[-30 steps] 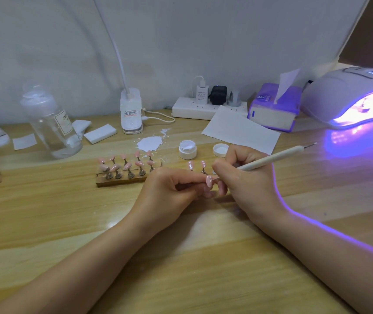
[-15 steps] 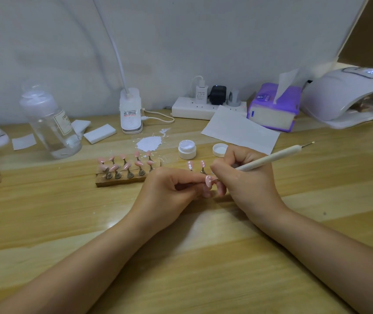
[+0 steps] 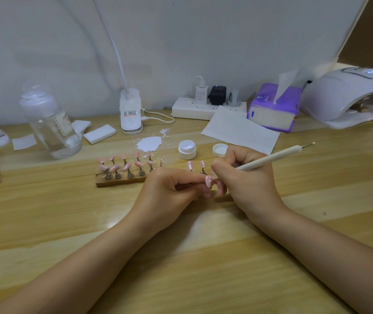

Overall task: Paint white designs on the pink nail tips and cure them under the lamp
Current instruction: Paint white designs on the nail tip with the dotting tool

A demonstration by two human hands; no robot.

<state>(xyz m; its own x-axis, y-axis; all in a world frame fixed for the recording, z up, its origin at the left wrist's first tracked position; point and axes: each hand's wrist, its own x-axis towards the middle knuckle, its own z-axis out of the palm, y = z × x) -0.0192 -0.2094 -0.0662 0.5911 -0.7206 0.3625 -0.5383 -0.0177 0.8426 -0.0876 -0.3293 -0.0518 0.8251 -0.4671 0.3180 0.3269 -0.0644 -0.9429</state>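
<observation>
Wooden table (image 3: 45, 214), jar (image 3: 187, 150), lid (image 3: 219, 150), paper (image 3: 240, 130)

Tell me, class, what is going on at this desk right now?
A person is decorating a pink nail tip. The left hand pinches its little stand, while the right hand holds a white dotting pen with its point at the tip. Two dotted tips stand just behind the hands, and plain pink ones wait on the wooden holder. The open pot of white gel sits nearby. The curing lamp at the right is unlit.
</observation>
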